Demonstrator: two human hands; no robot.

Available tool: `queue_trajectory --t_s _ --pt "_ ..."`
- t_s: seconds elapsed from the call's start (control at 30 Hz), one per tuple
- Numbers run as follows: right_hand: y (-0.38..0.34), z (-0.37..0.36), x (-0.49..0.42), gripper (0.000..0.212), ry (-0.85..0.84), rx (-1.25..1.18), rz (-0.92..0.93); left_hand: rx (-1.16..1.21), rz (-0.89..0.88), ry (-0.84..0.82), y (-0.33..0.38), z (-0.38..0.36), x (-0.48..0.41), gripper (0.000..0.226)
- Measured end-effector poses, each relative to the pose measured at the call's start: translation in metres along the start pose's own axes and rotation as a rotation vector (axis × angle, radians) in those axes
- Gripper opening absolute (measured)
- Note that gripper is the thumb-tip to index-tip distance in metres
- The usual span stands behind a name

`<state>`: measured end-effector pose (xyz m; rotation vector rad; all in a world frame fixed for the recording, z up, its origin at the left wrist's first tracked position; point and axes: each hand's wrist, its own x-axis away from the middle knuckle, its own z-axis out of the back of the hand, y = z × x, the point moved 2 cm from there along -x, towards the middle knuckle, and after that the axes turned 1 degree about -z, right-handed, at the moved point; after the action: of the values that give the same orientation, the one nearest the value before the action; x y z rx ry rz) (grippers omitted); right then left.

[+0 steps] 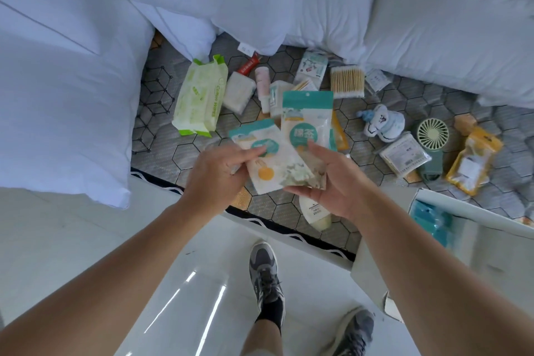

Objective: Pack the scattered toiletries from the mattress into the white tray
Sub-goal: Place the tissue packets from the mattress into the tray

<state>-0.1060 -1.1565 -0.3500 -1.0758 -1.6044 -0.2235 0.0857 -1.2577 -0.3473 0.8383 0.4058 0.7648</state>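
Over mattress [185,153], left hand [219,173] and right hand [332,179] pinch overlapping teal pouches [303,121].

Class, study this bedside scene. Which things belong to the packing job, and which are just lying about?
Belong to the job: tilted teal pouch, pinched by the left hand; upright teal pouch, held by the right hand; wipes pack; cotton swab bundle; white tray.

Just lying about: pillow; green mini fan; plush toy.

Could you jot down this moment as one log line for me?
left hand: holds teal-topped plastic pouch | right hand: holds second teal-topped plastic pouch | white rectangular tray: neither pouch inside yet
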Motion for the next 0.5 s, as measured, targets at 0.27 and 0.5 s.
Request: queue_trajectory --t_s 0.27,0.5 --pt "-0.004 0.022 0.015 0.050 0.024 0.126 0.136 0.159 0.138 -0.107 0.026 -0.016 -0.004 0.042" --pt "-0.012 0.049 0.044 0.033 0.103 0.239 0.217 0.555 0.582 -0.054 0.067 -0.044 -0.006 0.019"
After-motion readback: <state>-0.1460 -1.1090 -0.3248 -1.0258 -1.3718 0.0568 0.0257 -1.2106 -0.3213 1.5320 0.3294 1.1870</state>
